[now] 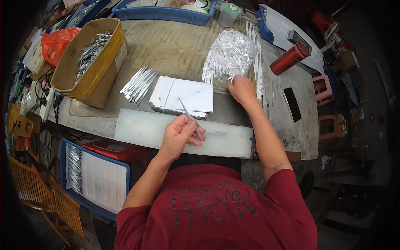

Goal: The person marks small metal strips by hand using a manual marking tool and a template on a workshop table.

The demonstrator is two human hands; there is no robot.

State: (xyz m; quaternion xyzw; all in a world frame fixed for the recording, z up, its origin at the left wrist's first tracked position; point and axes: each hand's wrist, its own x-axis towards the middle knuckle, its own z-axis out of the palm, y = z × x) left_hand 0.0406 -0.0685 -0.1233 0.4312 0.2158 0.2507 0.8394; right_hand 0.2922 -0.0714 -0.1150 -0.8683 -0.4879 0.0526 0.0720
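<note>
Directions run from the middle of the view.

1. Between 12 and 1 o'clock: a clear tub point(227, 19) with a green-rimmed lid, on the table point(175, 46).
2. 2 o'clock: a red cup point(288, 60).
3. Just before 3: a phone point(291, 105), dark screen up.
4. 3 o'clock, beyond the table: an orange-pink stool point(330, 127).
5. 8 o'clock: a wooden chair point(31, 179).
6. 10 o'clock: a red plastic bag point(58, 43).
</note>
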